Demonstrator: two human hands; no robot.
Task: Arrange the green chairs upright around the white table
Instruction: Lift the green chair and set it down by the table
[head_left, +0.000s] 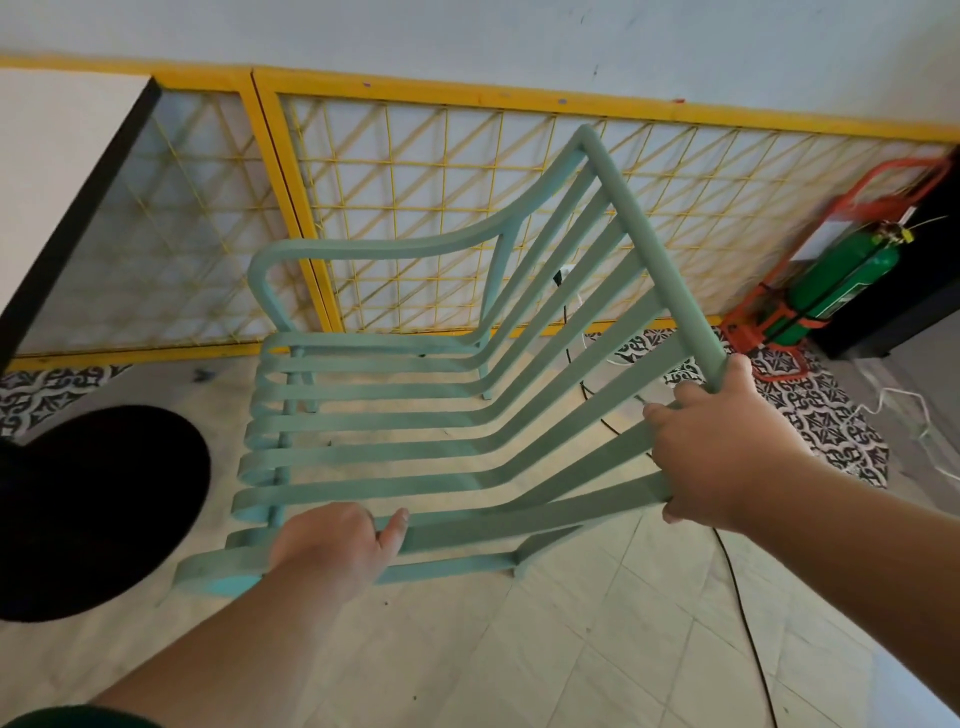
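A pale green slatted chair (426, 405) with curved armrests fills the middle of the view, its seat facing the white table (57, 171) at the upper left. My left hand (332, 551) grips the near armrest. My right hand (722, 447) grips the near corner of the backrest's top rail. The chair's far legs reach down to the tiled floor; its near legs are hidden.
The table's round black base (93, 509) sits on the floor at the left, close to the chair. A yellow lattice fence (415, 208) runs along the wall behind. A green cylinder (841, 280) in an orange stand is at the right. A black cable (748, 623) crosses the floor.
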